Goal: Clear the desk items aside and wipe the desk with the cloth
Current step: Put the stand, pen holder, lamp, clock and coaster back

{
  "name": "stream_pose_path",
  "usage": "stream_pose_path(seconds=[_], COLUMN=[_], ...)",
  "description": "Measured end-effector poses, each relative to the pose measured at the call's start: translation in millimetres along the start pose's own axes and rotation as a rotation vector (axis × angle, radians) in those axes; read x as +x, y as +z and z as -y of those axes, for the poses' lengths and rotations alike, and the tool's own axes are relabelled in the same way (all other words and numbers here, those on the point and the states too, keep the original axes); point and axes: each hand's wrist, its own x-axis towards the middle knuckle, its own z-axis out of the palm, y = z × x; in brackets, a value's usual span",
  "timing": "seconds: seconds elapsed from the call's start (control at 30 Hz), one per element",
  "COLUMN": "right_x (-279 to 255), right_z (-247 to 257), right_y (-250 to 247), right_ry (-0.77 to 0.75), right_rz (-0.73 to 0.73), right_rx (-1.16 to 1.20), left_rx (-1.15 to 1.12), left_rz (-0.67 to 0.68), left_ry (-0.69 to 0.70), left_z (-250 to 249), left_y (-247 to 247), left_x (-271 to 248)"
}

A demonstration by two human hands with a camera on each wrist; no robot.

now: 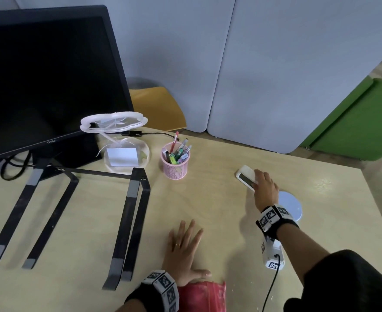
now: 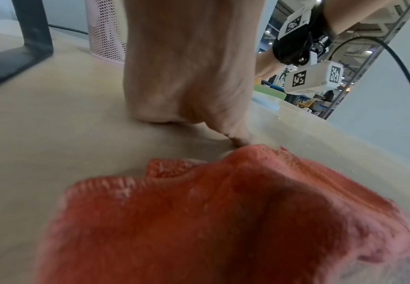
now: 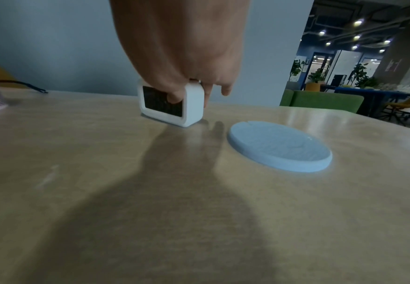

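Observation:
A small white desk clock (image 1: 245, 177) (image 3: 171, 104) with a dark screen stands on the wooden desk (image 1: 208, 199) at the right. My right hand (image 1: 265, 190) (image 3: 189, 57) grips it, thumb on the screen and fingers behind. Just right of the hand lies a flat round pale-blue coaster (image 1: 291, 204) (image 3: 280, 146). My left hand (image 1: 184, 248) (image 2: 189, 67) rests flat on the desk near the front edge, fingers spread. A red cloth (image 1: 204, 297) (image 2: 223, 221) lies bunched beside that wrist, touching the thumb.
A pink mesh pen holder (image 1: 175, 162) full of pens stands mid-desk. Left of it are a clear acrylic note stand (image 1: 123, 152), a black laptop stand (image 1: 127, 221) and a black monitor (image 1: 46, 82). Grey partition panels (image 1: 275, 64) close the back.

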Motion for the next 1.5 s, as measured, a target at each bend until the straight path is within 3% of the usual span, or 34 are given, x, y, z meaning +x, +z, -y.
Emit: stream_pose_path(seconds=[0.07, 0.27, 0.53, 0.9, 0.97, 1.07, 1.1, 1.17, 1.33, 1.5], right_x=[-3, -16, -41, -55, -51, -47, -45, -43, -42, -42], right_z=[5, 45, 113, 122, 117, 95, 84, 58, -11, -59], right_y=[1, 3, 16, 41, 36, 22, 15, 3, -20, -21], right_ry=[0.013, -0.120, -0.330, -0.350, -0.317, -0.266, -0.250, -0.210, -0.023, 0.211], right_rz=[-0.027, -0.068, 0.013, 0.135, 0.175, 0.189, 0.182, 0.151, 0.113, 0.139], right_rx=[0.033, 0.051, 0.132, 0.098, 0.075, 0.048, 0.038, 0.013, -0.047, -0.026], left_rx=[-0.001, -0.029, -0.008, -0.032, -0.009, -0.012, -0.038, 0.008, 0.010, 0.006], left_rz=[0.096, 0.132, 0.087, 0.066, -0.026, -0.052, 0.040, 0.081, -0.041, -0.155], left_ry=[-0.036, -0.057, -0.043, -0.002, 0.009, 0.034, 0.013, -0.023, 0.035, -0.069], left_z=[1, 0, 2, 1, 2, 4, 4, 4, 7, 24], left_y=[0, 0, 7, 3, 5, 4, 2, 5, 3, 5], left_x=[0, 6, 7, 7, 5, 4, 3, 5, 3, -6])
